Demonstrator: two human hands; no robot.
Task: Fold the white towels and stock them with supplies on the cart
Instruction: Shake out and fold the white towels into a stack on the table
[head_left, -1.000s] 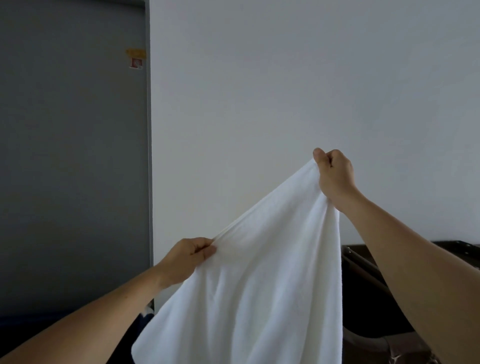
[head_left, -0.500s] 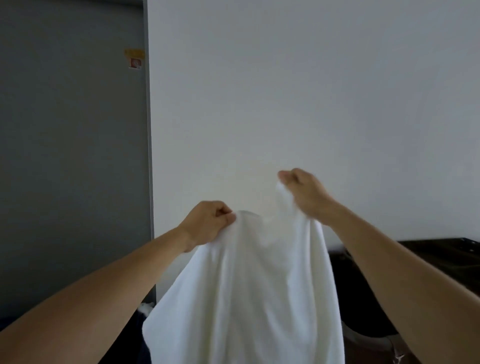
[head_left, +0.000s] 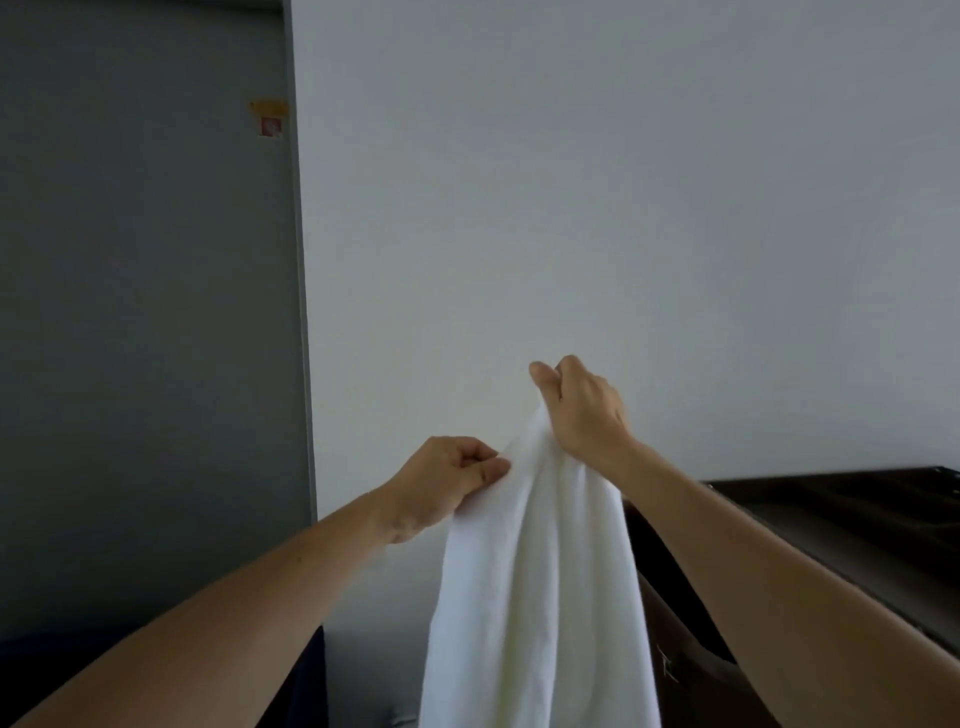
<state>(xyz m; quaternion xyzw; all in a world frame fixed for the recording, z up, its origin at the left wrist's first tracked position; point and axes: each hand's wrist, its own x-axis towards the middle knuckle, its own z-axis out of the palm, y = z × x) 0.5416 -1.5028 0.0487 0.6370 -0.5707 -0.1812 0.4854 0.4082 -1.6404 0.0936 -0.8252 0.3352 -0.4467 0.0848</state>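
While both hands are raised in front of the pale wall (head_left: 623, 182), the white towel (head_left: 535, 597) hangs straight down beneath them in long folds. The left hand (head_left: 447, 483) pinches its upper edge between thumb and curled fingers; the right hand (head_left: 582, 405) (a little higher, just beside the left) grips the bunched top. A dark cart (head_left: 831, 519) stands below the right forearm.
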